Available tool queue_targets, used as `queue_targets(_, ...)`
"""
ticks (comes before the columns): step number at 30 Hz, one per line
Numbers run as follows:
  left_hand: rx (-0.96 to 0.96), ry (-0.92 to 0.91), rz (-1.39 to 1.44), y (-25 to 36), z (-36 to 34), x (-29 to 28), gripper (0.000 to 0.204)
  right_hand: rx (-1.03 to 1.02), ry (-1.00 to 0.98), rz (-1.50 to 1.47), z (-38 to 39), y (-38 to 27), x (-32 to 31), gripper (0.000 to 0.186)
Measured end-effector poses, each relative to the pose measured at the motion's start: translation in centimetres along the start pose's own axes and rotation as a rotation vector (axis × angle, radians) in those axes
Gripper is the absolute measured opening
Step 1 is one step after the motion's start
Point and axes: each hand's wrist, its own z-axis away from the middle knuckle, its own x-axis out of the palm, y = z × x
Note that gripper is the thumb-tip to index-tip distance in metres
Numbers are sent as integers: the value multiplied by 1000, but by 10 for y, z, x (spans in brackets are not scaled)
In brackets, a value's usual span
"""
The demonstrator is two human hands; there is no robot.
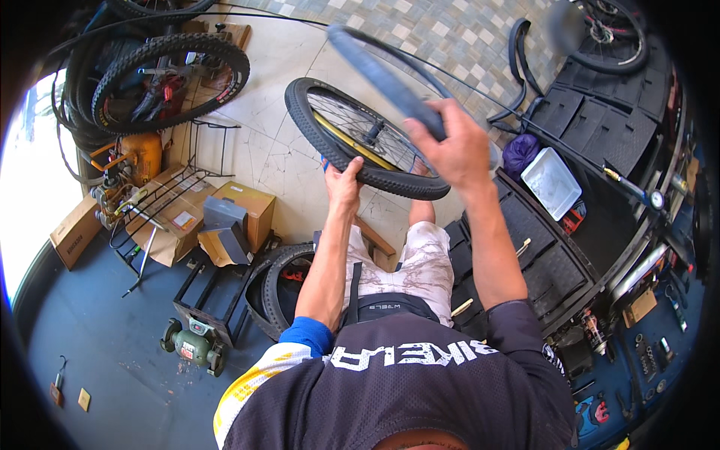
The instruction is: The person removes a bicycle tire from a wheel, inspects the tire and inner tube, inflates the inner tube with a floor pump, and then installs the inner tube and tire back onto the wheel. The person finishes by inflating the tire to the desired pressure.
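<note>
My left hand (343, 182) is closed round the near left edge of a bicycle wheel (397, 182), thumb on top of the black knobby tyre. The wheel is tilted in front of my legs; spokes, a dark hub and a yellow band inside the rim show. Something small and blue peeks out by my left fingers, too little to name. My right hand (459, 146), closed and raised above the wheel's right side, grips a grey-black inner tube (375, 71). The tube loops up and away to the far left, smeared by motion.
Another bicycle wheel (225, 90) and an orange tank (141, 159) stand at left, near cardboard boxes (259, 214) and a green bench grinder (196, 345). Loose tyres (259, 300) lie by my left leg. At right are black panels (517, 255), a white tray (551, 182) and tools.
</note>
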Motion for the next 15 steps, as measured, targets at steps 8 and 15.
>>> queue_targets(8, -45, -115, 383, -39, 14, 27, 35, -167, -174, -5, 60, 27, 98, 47)
queue_targets(15, -125, -164, 524, -77, 30, 23, 28, -125, -275, 71, 75, 48, 109, 43)
